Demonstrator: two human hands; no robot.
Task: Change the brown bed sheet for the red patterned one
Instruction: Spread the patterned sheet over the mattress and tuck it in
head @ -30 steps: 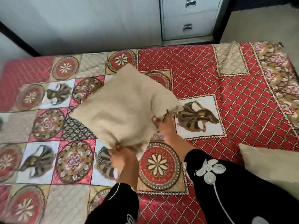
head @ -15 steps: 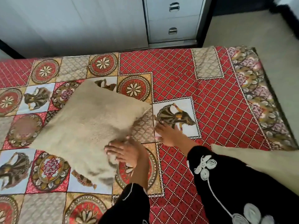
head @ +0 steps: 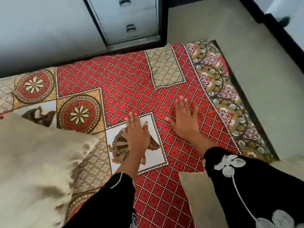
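Observation:
The red patterned sheet (head: 131,83) lies spread over the bed, its flowered border running down the right edge. My left hand (head: 136,134) lies flat with straight fingers on a white square printed with a brown animal. My right hand (head: 185,118) is spread flat on the red diamond part, a little further right. Neither hand holds anything. A beige pillow (head: 32,162) lies on the sheet at the left, clear of both hands. No brown sheet is in view.
A second beige pillow (head: 195,195) lies at the lower right, partly under my right sleeve. A grey cabinet with drawers (head: 130,18) stands behind the bed. Beige floor (head: 246,46) lies past the bed's right edge.
Both hands let go of the beige pillow, which now lies at the left. They moved right and flattened on the sheet. The view swung to the right.

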